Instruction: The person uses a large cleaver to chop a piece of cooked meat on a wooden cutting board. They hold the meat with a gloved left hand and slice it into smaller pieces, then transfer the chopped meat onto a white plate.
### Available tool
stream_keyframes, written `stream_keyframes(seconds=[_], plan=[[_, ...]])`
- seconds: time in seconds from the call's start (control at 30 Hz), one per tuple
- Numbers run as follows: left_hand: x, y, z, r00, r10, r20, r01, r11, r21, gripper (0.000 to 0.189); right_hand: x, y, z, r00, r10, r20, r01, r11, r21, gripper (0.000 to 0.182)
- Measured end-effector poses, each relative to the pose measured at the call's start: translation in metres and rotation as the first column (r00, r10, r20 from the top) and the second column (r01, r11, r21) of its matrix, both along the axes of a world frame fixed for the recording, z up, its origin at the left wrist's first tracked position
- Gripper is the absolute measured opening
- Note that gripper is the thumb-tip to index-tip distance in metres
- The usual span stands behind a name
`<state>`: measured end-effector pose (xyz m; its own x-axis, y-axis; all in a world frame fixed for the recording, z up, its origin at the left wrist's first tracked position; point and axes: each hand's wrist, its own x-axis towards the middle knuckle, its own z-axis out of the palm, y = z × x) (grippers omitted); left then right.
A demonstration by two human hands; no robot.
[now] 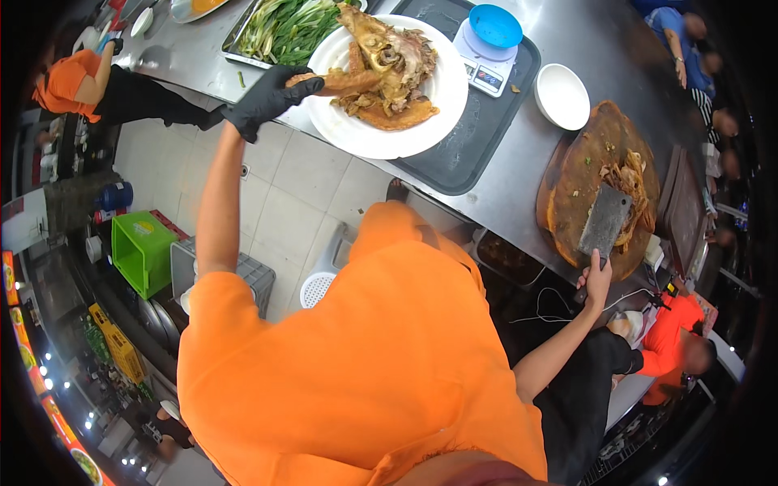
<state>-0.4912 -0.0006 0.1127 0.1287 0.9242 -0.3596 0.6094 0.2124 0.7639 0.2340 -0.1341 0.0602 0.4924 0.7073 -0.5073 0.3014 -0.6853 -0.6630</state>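
Note:
My left hand (267, 100), in a black glove, grips a long piece of browned meat (340, 83) over a large white plate (340, 136). Cooked meat and bone (395, 58) are heaped on that plate. Bare, my right hand (595, 282) holds a cleaver (605, 220) by its handle. The cleaver's blade lies flat over a round wooden chopping block (562, 194), against a pile of cut meat (635, 188).
A grey tray (516, 115) bears a kitchen scale (486, 64) with a blue dish (495, 26). Beside it is a white bowl (562, 97). Leafy greens (279, 30) fill a metal tray at the upper left. Co-workers in orange are at far left and lower right.

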Motion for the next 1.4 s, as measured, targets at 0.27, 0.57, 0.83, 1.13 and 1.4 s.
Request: stream_keyframes(seconds=[0.27, 0.57, 0.83, 1.13, 1.4], plan=[[0.067, -0.042, -0.064, 0.996, 0.072, 0.057, -0.091, 0.821, 0.563, 0.053, 0.001, 0.0, -0.001, 1.0, -0.021, -0.003, 0.021, 1.0, -0.013, 0.028], [0.125, -0.014, -0.05, 0.76, 0.308, -0.572, -0.255, 0.951, 0.173, 0.11, 0.004, 0.003, -0.003, 1.0, -0.003, -0.015, 0.003, 1.0, -0.01, 0.031], [0.096, -0.017, -0.085, 0.871, 0.309, -0.382, -0.144, 0.904, 0.403, 0.059, -0.011, 0.0, 0.006, 0.996, -0.048, -0.075, 0.052, 0.997, 0.051, 0.027], [0.304, 0.049, -0.006, 0.954, -0.175, 0.244, 0.092, 0.944, 0.316, 0.053, -0.025, -0.019, 0.008, 0.991, -0.111, 0.072, 0.094, 0.975, 0.202, 0.028], [0.542, 0.034, -0.091, 0.95, -0.313, 0.007, 0.291, 0.892, 0.345, 0.059, -0.019, -0.03, 0.005, 0.923, -0.001, 0.386, -0.111, 0.957, 0.268, 0.035]])
